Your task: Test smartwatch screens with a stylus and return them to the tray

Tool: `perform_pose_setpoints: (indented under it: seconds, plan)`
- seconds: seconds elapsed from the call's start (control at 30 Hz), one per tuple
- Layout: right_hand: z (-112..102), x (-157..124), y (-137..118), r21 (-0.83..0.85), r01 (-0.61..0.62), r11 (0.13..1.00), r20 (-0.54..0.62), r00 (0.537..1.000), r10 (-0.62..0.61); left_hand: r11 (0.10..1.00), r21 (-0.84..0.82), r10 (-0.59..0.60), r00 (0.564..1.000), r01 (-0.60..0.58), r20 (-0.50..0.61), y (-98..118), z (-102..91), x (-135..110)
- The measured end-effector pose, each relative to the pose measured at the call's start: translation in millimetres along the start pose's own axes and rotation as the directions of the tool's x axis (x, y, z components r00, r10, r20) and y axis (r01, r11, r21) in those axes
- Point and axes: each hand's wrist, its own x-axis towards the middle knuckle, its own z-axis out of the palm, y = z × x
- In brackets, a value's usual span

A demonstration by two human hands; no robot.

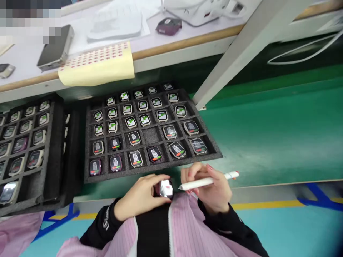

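Note:
Between thumb and fingers, my left hand grips a smartwatch case with a dark purplish edge and a bright, glaring face. My right hand is closed around a white pen, whose tip points left toward the watch without touching it. Just beyond both hands lies a black foam tray divided into compartments. Several watch cases sit in it, many with lit screens, the far ones showing green and white blocks, the near ones text with a red and green bar. One compartment in the second row from the front is bare.
More stacked foam trays with watches stand at the left. On the shelf above are a yellow sticker sheet, a grey metal box, a purple object and a white power strip. A slanted white post rises behind the tray.

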Motion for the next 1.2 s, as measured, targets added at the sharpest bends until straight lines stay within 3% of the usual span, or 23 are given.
perform_pose_setpoints:
  seconds: [0.17, 0.3, 0.43, 0.53, 0.63, 0.73, 0.93, 1.2]
  plan:
    - [-28, -11, 11, -0.243, -0.055, 0.968, -0.098, 0.995, 0.032, 0.989, 0.128, -0.049, 0.985, 0.071, -0.167, -18, 19.6, 9]
    - [-44, -14, 13, -0.325, -0.130, 0.937, -0.098, 0.990, 0.104, 0.971, 0.237, 0.029, 0.974, 0.025, -0.225, -18, 39.4, 14]
    - [-44, -18, 21, -0.388, -0.188, 0.902, -0.131, 0.980, 0.148, 0.930, 0.366, 0.111, 0.959, -0.008, -0.262, -21, 58.7, 14]
    - [-39, -20, 28, -0.456, -0.196, 0.868, -0.229, 0.968, 0.099, 0.899, 0.438, 0.162, 0.948, -0.027, -0.275, -24, 65.4, 13]
    - [-35, -21, 33, -0.509, -0.186, 0.841, -0.253, 0.966, 0.060, 0.880, 0.474, 0.194, 0.937, -0.035, -0.292, -25, 65.9, 12]
    - [-34, -21, 36, -0.552, -0.155, 0.820, -0.217, 0.975, 0.038, 0.871, 0.490, 0.212, 0.930, -0.040, -0.301, -25, 64.8, 12]
    - [-32, -20, 44, -0.751, 0.036, 0.659, -0.151, 0.963, -0.225, 0.863, 0.503, 0.231, 0.926, -0.053, -0.298, -24, 64.5, 15]
    - [-26, -17, 47, -0.827, 0.132, 0.546, -0.062, 0.945, -0.323, 0.852, 0.520, 0.257, 0.912, -0.057, -0.321, -25, 65.2, 16]
